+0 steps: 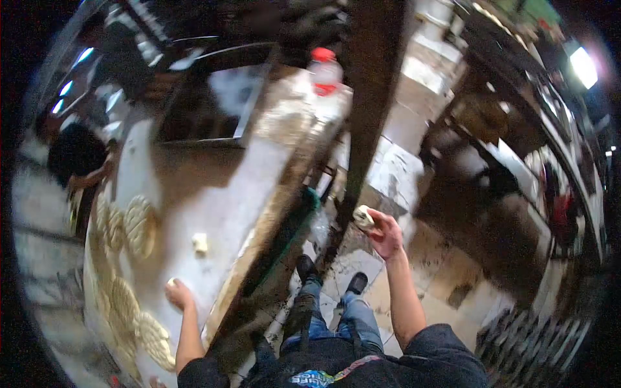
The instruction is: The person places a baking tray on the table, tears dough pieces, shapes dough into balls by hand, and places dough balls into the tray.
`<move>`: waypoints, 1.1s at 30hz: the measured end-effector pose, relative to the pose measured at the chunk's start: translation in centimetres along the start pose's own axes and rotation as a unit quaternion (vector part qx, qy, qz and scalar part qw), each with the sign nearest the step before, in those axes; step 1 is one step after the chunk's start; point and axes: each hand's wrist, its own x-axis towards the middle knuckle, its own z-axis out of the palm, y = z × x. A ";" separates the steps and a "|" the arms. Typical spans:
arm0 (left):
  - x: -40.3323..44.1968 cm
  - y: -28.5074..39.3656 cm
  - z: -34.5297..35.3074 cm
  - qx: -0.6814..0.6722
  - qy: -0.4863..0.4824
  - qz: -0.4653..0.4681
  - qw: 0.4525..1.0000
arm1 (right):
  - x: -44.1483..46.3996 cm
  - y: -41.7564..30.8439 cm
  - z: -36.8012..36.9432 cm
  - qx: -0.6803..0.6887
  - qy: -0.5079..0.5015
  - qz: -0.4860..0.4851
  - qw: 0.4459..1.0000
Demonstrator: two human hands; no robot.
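Observation:
My right hand (pixel 387 238) is raised over the floor to the right of the table, its fingers closed around a pale lump (pixel 363 218) with dark marks that looks like dough or bread. Down at the white table (pixel 223 213), my left hand (pixel 180 295) is closed, with a small pale piece of dough (pixel 171 282) showing at the fingertips. Beyond it, a whitish block of dough (pixel 200 244) lies by itself on the tabletop. Flat patterned rounds of dough (pixel 139 226) line the table's left side, more of them (pixel 152 339) close to my left forearm.
A clear bottle with a red cap (pixel 323 72) stands at the table's far end, near a dark framed panel (pixel 207 97). A dark post (pixel 370 103) rises beside the table. At the left another person (pixel 77 155) is by the table. A slatted rack (pixel 533 346) is at lower right.

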 end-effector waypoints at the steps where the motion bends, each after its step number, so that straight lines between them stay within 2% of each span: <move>1: 0.2 -0.1 -0.5 -0.059 -0.065 0.014 0.996 | -0.9 0.1 3.7 -0.047 0.078 0.004 0.996; 2: -1.2 1.8 -2.0 -0.058 -0.052 -0.045 0.996 | -0.8 0.7 6.0 -0.152 0.091 -0.016 0.984; 3: -1.2 -0.3 0.7 -0.032 0.064 0.025 0.997 | -1.1 1.1 8.7 -0.259 0.120 0.014 0.958; 4: -1.9 1.2 -2.1 -0.075 -0.026 -0.023 0.997 | -0.1 2.7 7.0 -0.379 0.097 0.011 0.920; 5: -2.2 2.1 -3.7 -0.092 -0.045 -0.032 0.994 | -0.1 3.7 8.2 -0.487 0.080 0.012 0.869; 6: -2.6 1.8 -2.6 -0.089 0.031 -0.032 0.995 | 0.1 4.8 8.6 -0.639 0.039 -0.001 0.768; 7: -2.2 1.1 -2.0 -0.100 0.023 -0.009 0.995 | 1.3 6.6 5.3 -0.707 -0.026 -0.035 0.705; 9: -2.3 1.7 -3.6 -0.106 0.008 -0.014 0.994 | 0.3 9.0 9.6 -0.798 -0.118 0.058 0.588; 10: -2.3 1.5 -4.1 -0.159 0.007 0.002 0.987 | 0.7 10.7 8.5 -0.830 -0.177 0.064 0.524; 11: -2.4 1.3 -4.1 -0.159 0.014 0.005 0.987 | 0.3 12.1 11.3 -0.878 -0.221 0.109 0.410; 12: -2.3 1.4 -4.1 -0.163 0.024 0.010 0.986 | 0.6 13.5 12.5 -0.870 -0.306 0.122 0.367; 14: -2.2 1.5 -4.7 -0.176 0.019 -0.003 0.984 | 1.6 16.0 16.9 -0.807 -0.401 0.193 0.388; 15: -2.0 1.5 -5.2 -0.174 0.020 0.002 0.985 | 2.9 17.6 19.4 -0.775 -0.468 0.219 0.363; 16: -2.0 1.6 -5.3 -0.181 0.026 -0.005 0.983 | 3.5 19.5 24.9 -0.738 -0.531 0.249 0.335; 17: -2.0 1.6 -5.6 -0.187 0.007 -0.016 0.982 | 4.1 20.5 30.8 -0.716 -0.546 0.317 0.297; 18: -1.9 1.5 -5.9 -0.192 -0.010 -0.027 0.981 | 6.4 22.2 31.4 -0.731 -0.560 0.221 0.322; 19: -2.0 1.4 -6.3 -0.176 0.010 -0.003 0.984 | 9.7 25.0 35.3 -0.758 -0.575 0.213 0.222; 20: -2.0 1.2 -6.6 -0.160 0.032 0.019 0.986 | 13.2 26.4 37.5 -0.699 -0.627 0.085 0.335; 21: -2.2 0.8 -6.9 -0.165 0.026 0.038 0.985 | 18.5 29.2 38.0 -0.701 -0.563 0.046 0.436; 22: -2.2 0.7 -6.7 -0.165 0.031 0.032 0.985 | 19.9 30.4 42.6 -0.615 -0.568 -0.026 0.546; 23: -2.2 0.8 -6.4 -0.170 0.016 0.017 0.985 | 17.2 30.9 48.7 -0.733 -0.372 -0.088 0.563; 24: -2.1 0.8 -6.3 -0.174 -0.001 0.001 0.985 | 19.7 32.9 49.3 -0.713 -0.338 -0.186 0.586; 25: -2.0 0.9 -6.8 -0.178 -0.007 -0.007 0.984 | 20.8 34.2 49.6 -0.710 -0.294 -0.215 0.603; 26: -2.0 0.8 -6.7 -0.174 -0.006 -0.012 0.985 | 21.2 35.1 48.7 -0.708 -0.298 -0.211 0.604; 28: -1.8 0.8 -6.3 -0.187 -0.024 -0.016 0.982 | 21.5 36.3 45.0 -0.780 -0.291 -0.154 0.532; 30: -1.8 0.7 -5.5 -0.195 -0.016 -0.019 0.980 | 21.2 36.9 36.5 -0.782 -0.340 -0.266 0.450; 31: -1.8 0.7 -5.7 -0.201 -0.034 -0.023 0.979 | 20.3 36.7 32.6 -0.793 -0.333 -0.275 0.429; 32: -1.7 0.8 -5.8 -0.207 -0.051 -0.027 0.977 | 17.5 35.2 31.9 -0.850 -0.316 -0.100 0.409; 33: -1.7 0.8 -5.7 -0.197 -0.013 -0.009 0.980 | 15.5 34.5 29.8 -0.854 -0.332 -0.176 0.360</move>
